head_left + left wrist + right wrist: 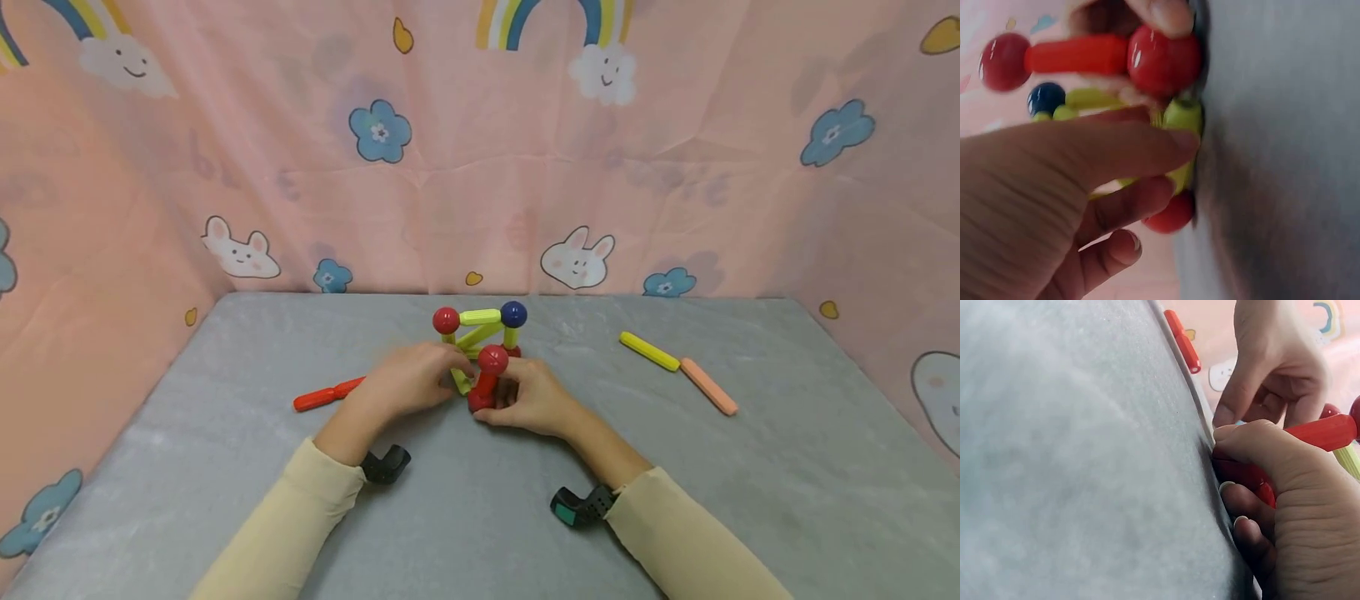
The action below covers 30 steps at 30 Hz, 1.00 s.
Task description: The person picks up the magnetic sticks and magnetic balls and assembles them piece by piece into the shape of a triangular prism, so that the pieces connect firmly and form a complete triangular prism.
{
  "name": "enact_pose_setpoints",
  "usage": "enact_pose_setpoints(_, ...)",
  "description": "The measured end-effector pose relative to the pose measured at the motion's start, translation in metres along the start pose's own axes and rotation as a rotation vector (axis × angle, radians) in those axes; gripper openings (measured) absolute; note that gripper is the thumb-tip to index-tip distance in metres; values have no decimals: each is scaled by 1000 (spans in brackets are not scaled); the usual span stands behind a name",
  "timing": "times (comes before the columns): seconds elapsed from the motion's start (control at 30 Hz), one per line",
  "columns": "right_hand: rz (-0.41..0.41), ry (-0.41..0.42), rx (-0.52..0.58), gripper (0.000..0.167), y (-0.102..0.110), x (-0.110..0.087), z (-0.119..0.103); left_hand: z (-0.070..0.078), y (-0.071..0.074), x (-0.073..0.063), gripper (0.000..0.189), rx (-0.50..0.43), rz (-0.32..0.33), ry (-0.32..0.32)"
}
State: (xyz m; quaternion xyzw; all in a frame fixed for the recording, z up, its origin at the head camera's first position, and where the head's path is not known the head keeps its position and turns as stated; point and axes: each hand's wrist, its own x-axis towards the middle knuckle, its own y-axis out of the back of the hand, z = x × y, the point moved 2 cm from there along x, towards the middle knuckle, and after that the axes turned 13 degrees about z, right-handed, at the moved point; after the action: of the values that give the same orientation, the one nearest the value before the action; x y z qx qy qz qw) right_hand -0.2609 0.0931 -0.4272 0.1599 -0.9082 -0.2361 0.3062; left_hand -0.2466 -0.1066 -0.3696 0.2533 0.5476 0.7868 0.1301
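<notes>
My right hand (536, 398) grips a red ball (1163, 59) at tabletop level, thumb on one side and fingers on the other. From that ball a red magnetic stick (487, 385) stands upright, capped by another red ball (492, 359). My left hand (408, 379) pinches a yellow-green magnetic stick (1183, 115) lying low by the table, its end close beside the gripped ball. Behind both hands rises a frame of yellow-green sticks (480, 317), with a red ball (446, 320) and a dark blue ball (513, 314) at its top corners. The hands partly hide its lower part.
Two red sticks (318, 399) lie end to end left of my left hand. To the right, a yellow stick (649, 351) and a salmon-pink stick (708, 387) meet at their ends. A grey cloth covers the table (480, 517); a pink printed curtain (465, 200) stands behind it.
</notes>
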Motion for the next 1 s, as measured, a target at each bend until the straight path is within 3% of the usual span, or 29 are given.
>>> enact_pose_setpoints(0.17,2,6,7,33,-2,0,0,1,-9,-1,29,17,24,-7)
enact_pose_setpoints(0.4,23,18,22,35,-2,0,0,0,-20,0,28,86,83,-78)
enact_pose_setpoints(1.0,31,7,26,38,-3,0,3,-7,-21,1,24,-14,70,-77)
